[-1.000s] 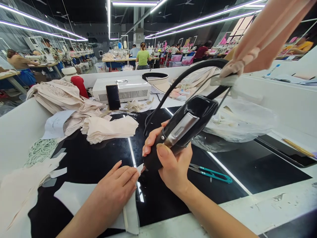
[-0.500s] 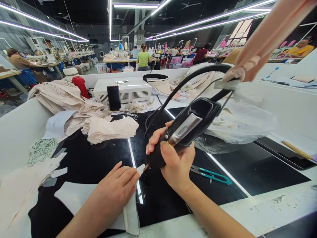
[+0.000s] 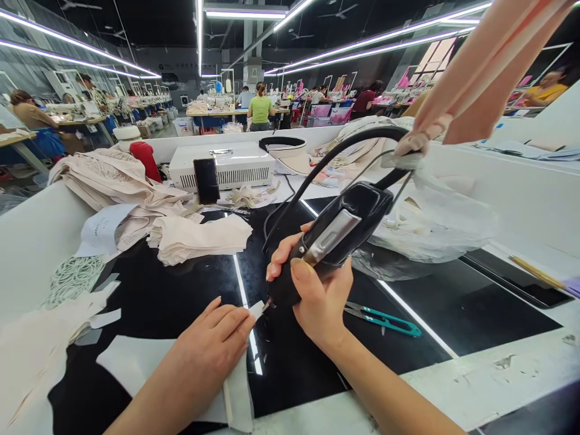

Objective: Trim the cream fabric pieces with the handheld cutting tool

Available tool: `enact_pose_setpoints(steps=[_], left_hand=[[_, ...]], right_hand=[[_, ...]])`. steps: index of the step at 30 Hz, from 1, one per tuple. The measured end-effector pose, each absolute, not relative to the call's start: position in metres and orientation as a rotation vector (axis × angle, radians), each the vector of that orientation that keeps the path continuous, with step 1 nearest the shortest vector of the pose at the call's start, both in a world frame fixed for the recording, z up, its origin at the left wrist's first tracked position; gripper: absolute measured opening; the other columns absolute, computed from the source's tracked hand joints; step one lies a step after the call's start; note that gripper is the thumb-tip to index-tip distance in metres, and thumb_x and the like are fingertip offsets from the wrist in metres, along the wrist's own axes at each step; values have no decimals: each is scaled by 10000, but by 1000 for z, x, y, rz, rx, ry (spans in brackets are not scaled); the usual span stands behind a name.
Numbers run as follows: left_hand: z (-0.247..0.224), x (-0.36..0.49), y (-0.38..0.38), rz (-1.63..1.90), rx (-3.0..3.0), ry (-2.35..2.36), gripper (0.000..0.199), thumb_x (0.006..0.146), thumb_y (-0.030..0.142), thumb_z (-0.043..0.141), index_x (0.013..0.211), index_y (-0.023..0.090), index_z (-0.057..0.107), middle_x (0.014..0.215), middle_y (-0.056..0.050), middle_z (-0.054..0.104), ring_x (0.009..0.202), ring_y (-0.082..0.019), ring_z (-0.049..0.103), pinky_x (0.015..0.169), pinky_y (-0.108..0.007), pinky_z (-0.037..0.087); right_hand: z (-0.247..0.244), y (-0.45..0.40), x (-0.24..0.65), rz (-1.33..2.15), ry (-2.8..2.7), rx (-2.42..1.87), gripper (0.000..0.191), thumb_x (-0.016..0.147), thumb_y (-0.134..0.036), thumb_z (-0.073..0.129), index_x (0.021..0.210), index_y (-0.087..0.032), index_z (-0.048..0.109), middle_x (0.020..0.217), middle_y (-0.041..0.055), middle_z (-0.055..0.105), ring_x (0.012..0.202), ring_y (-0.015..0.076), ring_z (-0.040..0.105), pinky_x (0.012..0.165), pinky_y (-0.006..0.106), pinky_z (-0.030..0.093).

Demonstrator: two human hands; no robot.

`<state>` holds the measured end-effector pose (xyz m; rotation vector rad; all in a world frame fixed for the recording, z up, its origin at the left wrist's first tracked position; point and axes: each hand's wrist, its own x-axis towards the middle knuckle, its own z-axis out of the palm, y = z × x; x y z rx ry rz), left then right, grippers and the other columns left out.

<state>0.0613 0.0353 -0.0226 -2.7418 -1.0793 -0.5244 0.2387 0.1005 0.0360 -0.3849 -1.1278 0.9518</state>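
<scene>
A black handheld tool (image 3: 338,232) with a silver plate hangs by its cord from a pink cloth tie (image 3: 414,142). My right hand (image 3: 319,296) is wrapped round its lower body. The tool's small metal tip points down-left, touching or very near the end of a narrow pale fabric strip (image 3: 238,393). My left hand (image 3: 217,344) lies flat over that strip, fingers together, pressing it on the black work surface (image 3: 290,368). Under my left wrist is a wider white piece (image 3: 131,359). What lies beneath my left palm is hidden.
Teal thread snips (image 3: 389,320) lie right of my right hand. Stacked cream pieces (image 3: 203,235), a phone (image 3: 206,181) and a white box (image 3: 244,166) stand behind. Pale pieces (image 3: 36,350) are at left, a clear plastic bag (image 3: 435,229) at right. People sit farther off.
The view has shifted slightly. The tool's upper end and the cloth tie have swung a little to the left. Both hands keep nearly the same pose and grip.
</scene>
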Motion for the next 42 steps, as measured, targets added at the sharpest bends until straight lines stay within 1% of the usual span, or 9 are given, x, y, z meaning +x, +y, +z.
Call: enact_pose_setpoints(steps=[6,10,14,19,23,26,29,34,42], left_hand=[[-23,61,35,-515,-2741,-1074,295,1098,135,360,1303,140,573,1202,-74,716,1100,-213,710,1091,-469,530],[-24,60,36,-543,-2715,-1076,299,1107,148,355,1311,141,574,1215,-71,715,1129,-214,698,1098,-472,527],[-22,58,30,-611,-2617,-998,281,1066,95,402,1287,91,576,1200,-115,711,1127,-246,691,1060,-453,555],[-16,56,16,-535,-2711,-1160,475,879,-45,387,1316,91,512,1167,-138,684,1079,-253,685,916,-375,629],[-11,53,10,-531,-2810,-1291,634,811,-80,375,1402,144,430,1290,-129,642,1190,-234,649,973,-358,618],[-10,53,10,-520,-2847,-1358,659,822,-85,387,1427,176,403,1312,-115,633,1202,-226,647,1000,-365,608],[-10,54,12,-513,-2864,-1372,600,853,-73,417,1391,192,438,1263,-100,651,1142,-227,670,987,-379,615],[-12,55,14,-555,-2880,-1355,551,812,-69,456,1294,196,487,1210,-87,664,1081,-234,687,944,-399,633],[-20,49,15,-432,-2815,-1214,588,883,-76,397,1421,154,456,1273,-122,685,1172,-229,692,988,-371,619]], right_hand=[[37,101,236,961,-1135,-382,341,858,-329,821,1083,-275,571,786,-69,693,558,101,623,520,236,557],[38,100,235,912,-1135,-446,264,873,-256,767,1041,-268,563,773,-77,697,547,95,626,520,227,560],[41,94,237,905,-1148,-473,306,838,-219,771,1051,-265,557,763,-81,700,545,98,628,513,228,562],[44,81,244,889,-1152,-496,333,818,-189,785,1069,-262,579,767,-75,712,556,101,642,531,229,579],[43,68,249,869,-1140,-518,330,836,-228,803,1088,-273,594,788,-58,711,577,107,647,539,226,585],[43,59,253,867,-1147,-546,334,849,-270,809,1102,-272,591,790,-46,704,585,114,655,563,239,601],[44,51,255,887,-1171,-563,347,850,-241,803,1112,-273,578,807,-37,706,601,123,672,585,251,612],[45,45,255,873,-1170,-580,372,827,-189,798,1106,-263,564,806,-26,704,601,137,682,580,261,613],[43,41,253,889,-1161,-594,423,801,-157,796,1122,-268,544,808,-23,696,608,162,692,570,288,620]])
